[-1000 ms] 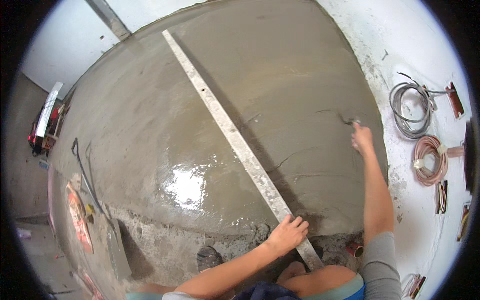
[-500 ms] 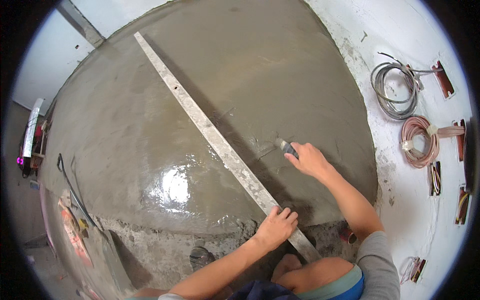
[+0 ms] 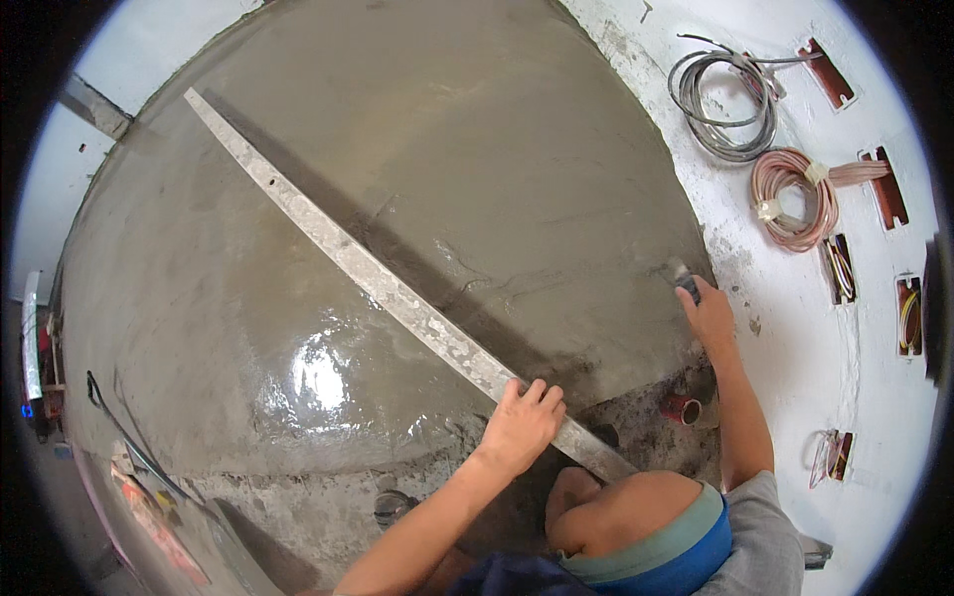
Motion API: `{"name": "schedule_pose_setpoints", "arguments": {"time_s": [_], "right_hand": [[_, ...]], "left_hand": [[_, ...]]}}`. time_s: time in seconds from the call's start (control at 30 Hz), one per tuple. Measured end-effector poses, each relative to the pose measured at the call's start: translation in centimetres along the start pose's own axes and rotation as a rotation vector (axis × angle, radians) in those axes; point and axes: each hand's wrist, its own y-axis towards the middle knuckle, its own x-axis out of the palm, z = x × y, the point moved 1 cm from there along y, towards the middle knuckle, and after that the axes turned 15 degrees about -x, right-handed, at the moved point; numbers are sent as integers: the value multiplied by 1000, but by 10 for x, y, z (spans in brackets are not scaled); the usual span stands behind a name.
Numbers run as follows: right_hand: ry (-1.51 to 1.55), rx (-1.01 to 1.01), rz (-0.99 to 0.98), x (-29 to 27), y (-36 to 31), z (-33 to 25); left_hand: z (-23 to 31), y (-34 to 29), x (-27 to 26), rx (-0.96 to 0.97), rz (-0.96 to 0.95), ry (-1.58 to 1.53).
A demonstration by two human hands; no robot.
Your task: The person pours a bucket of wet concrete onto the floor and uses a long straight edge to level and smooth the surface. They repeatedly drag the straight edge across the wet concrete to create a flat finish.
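A long, mortar-spattered metal straightedge (image 3: pixel 370 273) lies slantwise over the wet grey screed (image 3: pixel 517 169), its near end beside my bent knee. My left hand (image 3: pixel 521 425) grips it near that end, fingers curled over its edge. Further right, my right hand (image 3: pixel 710 316) holds a trowel (image 3: pixel 687 284) by its dark handle. The trowel's blade is low over the screed, close to the right wall; it is small and blurred, so I cannot tell whether it touches.
A red pipe stub (image 3: pixel 681 409) rises from the rough floor below my right arm. Coiled grey cable (image 3: pixel 723 107) and coiled pink cable (image 3: pixel 795 199) hang on the right wall, near open wiring boxes. A shovel (image 3: pixel 139 449) and a torn bag (image 3: pixel 159 521) lie at lower left.
My right hand has moved the trowel right, toward the wall. My left hand stays on the straightedge. The whole view has shifted and turned.
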Motion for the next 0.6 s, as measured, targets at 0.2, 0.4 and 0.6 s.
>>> {"name": "schedule_pose_setpoints", "arguments": {"time_s": [0.2,0.4,0.6], "right_hand": [[719,442,-11,24,-30,-30],[601,-66,-284,31,-47,-137],[313,-309,-235,-5,-78,-112]], "left_hand": [[0,-1,2,13,16,24],[-3,-1,1,8,18,5],[-1,-2,6,-10,76,-17]]}}
